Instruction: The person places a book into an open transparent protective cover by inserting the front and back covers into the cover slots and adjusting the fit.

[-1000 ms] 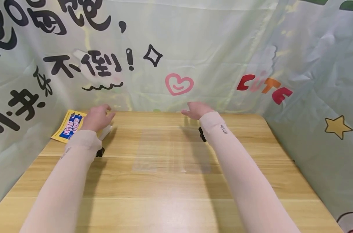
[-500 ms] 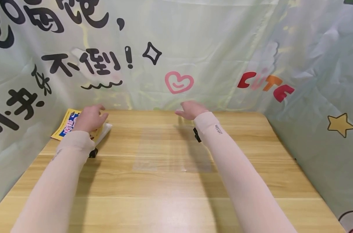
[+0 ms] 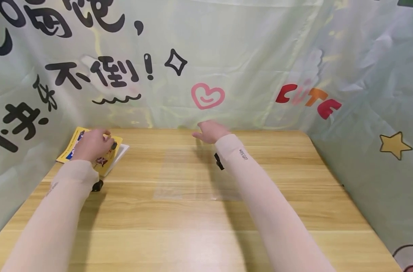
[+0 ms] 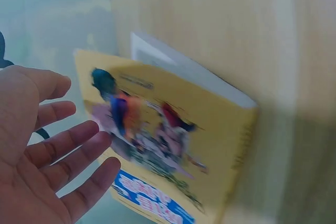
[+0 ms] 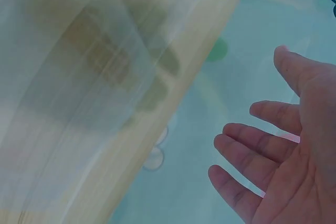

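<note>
A yellow illustrated book lies at the table's far left corner, with white pages or a white sheet showing at its right side. Over it is my left hand, fingers apart and relaxed; in the left wrist view that hand is beside the yellow cover and holds nothing. My right hand hovers near the table's back edge, its fingers spread and empty in the right wrist view. A clear plastic sheet lies flat mid-table, its right part under my right forearm.
The wooden table meets a pale green printed curtain at the back and along both sides. Black wrist-worn devices sit beneath both sleeves.
My left hand has moved left and lower over the yellow book, uncovering more of its right part. My right hand has moved left along the back edge.
</note>
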Tool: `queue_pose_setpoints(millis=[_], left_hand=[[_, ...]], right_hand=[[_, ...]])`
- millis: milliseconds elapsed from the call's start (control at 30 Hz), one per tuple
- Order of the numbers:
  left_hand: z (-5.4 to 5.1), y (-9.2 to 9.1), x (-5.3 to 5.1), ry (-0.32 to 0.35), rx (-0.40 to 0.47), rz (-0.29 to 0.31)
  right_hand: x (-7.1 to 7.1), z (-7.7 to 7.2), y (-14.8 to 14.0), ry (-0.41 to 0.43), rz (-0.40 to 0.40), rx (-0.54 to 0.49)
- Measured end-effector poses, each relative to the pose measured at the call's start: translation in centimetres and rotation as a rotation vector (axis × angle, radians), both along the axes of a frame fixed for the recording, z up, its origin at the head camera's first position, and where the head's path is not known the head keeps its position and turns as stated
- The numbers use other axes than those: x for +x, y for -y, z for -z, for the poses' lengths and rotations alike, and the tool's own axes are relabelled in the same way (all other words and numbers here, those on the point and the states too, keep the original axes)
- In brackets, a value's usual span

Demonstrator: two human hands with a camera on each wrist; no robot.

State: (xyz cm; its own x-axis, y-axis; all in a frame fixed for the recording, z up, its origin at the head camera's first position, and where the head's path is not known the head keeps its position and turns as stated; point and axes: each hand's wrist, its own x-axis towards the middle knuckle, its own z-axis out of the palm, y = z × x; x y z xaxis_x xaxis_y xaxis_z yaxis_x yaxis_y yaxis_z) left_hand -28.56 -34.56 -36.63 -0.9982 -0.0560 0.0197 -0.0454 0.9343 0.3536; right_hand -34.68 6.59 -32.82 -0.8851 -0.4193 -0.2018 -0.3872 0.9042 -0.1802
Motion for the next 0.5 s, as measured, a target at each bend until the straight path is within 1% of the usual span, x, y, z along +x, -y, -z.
queue_pose_setpoints(millis=[100, 200, 367, 500], left_hand=[[0.8, 1.1, 0.5, 0.006, -0.019, -0.005], [1.4, 1.8, 1.0, 0.005, -0.037, -0.025], [1.6, 2.4, 1.8, 0.020, -0.038, -0.081], [1.9, 3.7, 2.4, 0.053, -0.040, -0.124]], right_hand=[[0.3, 0.5, 0.7, 0.009, -0.007, 0.002], [0.5, 1.0, 1.2, 0.013, -0.020, -0.012], [0.7, 1.2, 2.0, 0.003, -0.021, -0.032], [1.0, 1.4, 3.0, 0.004, -0.035, -0.032]])
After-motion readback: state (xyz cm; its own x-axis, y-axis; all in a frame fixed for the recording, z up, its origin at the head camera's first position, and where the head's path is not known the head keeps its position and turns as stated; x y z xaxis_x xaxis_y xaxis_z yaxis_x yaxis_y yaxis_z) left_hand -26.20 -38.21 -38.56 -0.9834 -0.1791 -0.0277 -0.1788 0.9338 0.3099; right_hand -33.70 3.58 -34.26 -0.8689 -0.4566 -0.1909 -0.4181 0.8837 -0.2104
